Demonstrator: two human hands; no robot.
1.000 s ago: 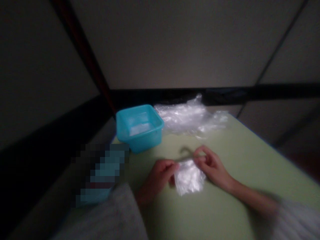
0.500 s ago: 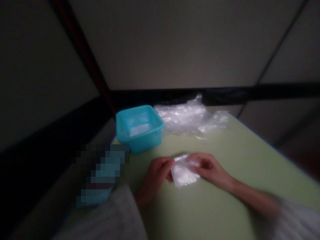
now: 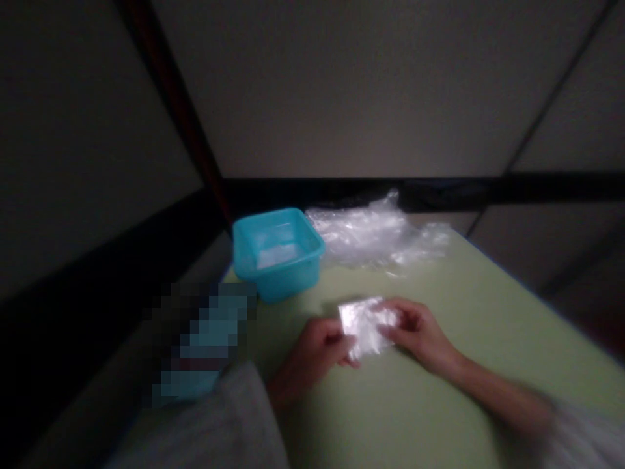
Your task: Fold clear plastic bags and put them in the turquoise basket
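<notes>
A small clear plastic bag, shiny and squarish, is stretched between my two hands just above the table. My left hand pinches its lower left edge, thumb on top. On the opposite side, my right hand grips the bag with thumb and fingers closed on its right edge. Whether anything is inside the bag is too blurred to tell. Beyond my hands, to the left, stands a turquoise plastic basin with some whitish, flat pieces at its bottom.
A heap of crumpled clear plastic lies at the table's far end, right beside the basin. The pale green table has its right edge running diagonally. Panelled walls close off the back. A pixelated patch covers something at the left.
My left hand has slid down the bag's left side, from the upper corner to the lower part. My right hand keeps its hold. The view has shifted slightly.
</notes>
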